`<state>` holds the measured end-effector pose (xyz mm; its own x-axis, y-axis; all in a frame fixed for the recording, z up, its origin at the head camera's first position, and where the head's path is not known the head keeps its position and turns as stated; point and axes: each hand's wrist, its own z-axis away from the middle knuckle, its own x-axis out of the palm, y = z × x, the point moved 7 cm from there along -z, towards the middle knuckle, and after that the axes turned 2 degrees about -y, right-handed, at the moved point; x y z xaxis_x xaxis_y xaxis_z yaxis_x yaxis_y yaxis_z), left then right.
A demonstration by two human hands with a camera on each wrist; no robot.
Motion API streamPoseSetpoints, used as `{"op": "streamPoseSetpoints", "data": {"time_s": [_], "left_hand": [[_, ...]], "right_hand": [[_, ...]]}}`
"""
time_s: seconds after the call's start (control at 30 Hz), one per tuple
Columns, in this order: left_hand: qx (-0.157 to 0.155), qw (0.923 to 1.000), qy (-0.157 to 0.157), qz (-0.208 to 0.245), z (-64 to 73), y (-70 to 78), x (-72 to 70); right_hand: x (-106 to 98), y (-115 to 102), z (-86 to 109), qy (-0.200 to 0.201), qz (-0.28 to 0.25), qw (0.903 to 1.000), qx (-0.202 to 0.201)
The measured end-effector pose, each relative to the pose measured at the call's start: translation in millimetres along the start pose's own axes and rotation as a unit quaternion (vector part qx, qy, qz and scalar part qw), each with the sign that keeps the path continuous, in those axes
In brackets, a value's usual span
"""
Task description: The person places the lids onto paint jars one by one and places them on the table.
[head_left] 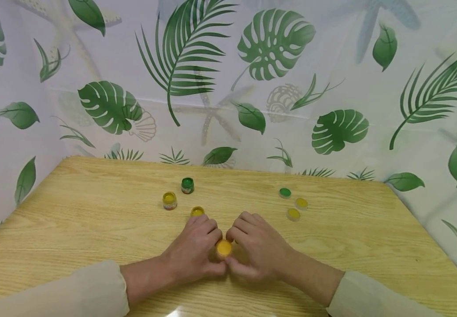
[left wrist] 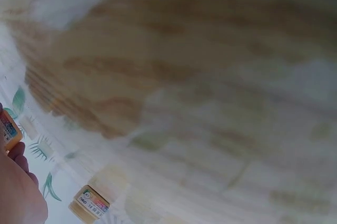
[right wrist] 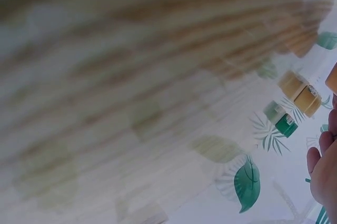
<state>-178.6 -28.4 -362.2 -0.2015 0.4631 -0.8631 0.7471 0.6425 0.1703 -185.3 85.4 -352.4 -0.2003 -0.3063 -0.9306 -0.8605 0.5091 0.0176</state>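
Both hands meet over the near middle of the table around a small orange paint jar (head_left: 224, 248), seen from above in the head view. My left hand (head_left: 194, 248) grips it from the left, thumb on the near side. From the right, the thumb and fingers of my right hand (head_left: 258, 248) pinch it near its top. In the left wrist view the orange jar (left wrist: 9, 130) shows its printed label beside the fingers. Just beyond the left knuckles stands an open jar of yellow paint (head_left: 197, 211), partly hidden by that hand.
Farther back stand an open green paint jar (head_left: 187, 185) and another open yellow jar (head_left: 169, 200). On the right lie a green lid (head_left: 285, 192) and two yellow lids (head_left: 301, 203). A leaf-printed cloth (head_left: 212, 127) rises behind the wooden table (head_left: 93, 211).
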Motion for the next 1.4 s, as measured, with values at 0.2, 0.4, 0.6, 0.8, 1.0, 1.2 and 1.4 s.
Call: {"op": "streamPoseSetpoints", "data": {"time_s": [0.2, 0.4, 0.6, 0.8, 1.0, 1.2, 1.4], "left_hand": [[0.004, 1.0000, -0.005, -0.003, 0.0, 1.0, 0.1], [0.005, 0.9997, -0.025, -0.001, 0.9, 2.8, 2.3], [0.003, 0.9993, -0.036, -0.005, 0.9, 4.1, 3.1], [-0.004, 0.9995, -0.029, -0.008, 0.8, 2.8, 2.3], [-0.008, 0.9995, -0.029, -0.004, 0.7, 1.5, 3.0], [-0.008, 0.9998, -0.016, -0.005, 0.7, 1.3, 2.3], [-0.007, 0.9999, -0.015, -0.002, 0.4, 1.2, 2.6]], "right_hand": [[-2.2, -1.3, -0.3, 0.012, 0.003, 0.9999, -0.005], [-1.9, -2.2, -0.2, 0.011, 0.005, 0.9999, -0.010], [-1.6, -2.5, 0.1, 0.008, 0.012, 0.9999, -0.005], [-4.0, -0.1, 0.4, 0.025, 0.018, 0.9994, 0.013], [-2.6, -2.1, -0.5, 0.015, -0.006, 0.9999, -0.001], [-1.2, -2.9, 0.2, 0.005, -0.003, 1.0000, -0.003], [-1.5, -3.1, -0.1, 0.013, 0.004, 0.9999, -0.006]]}}
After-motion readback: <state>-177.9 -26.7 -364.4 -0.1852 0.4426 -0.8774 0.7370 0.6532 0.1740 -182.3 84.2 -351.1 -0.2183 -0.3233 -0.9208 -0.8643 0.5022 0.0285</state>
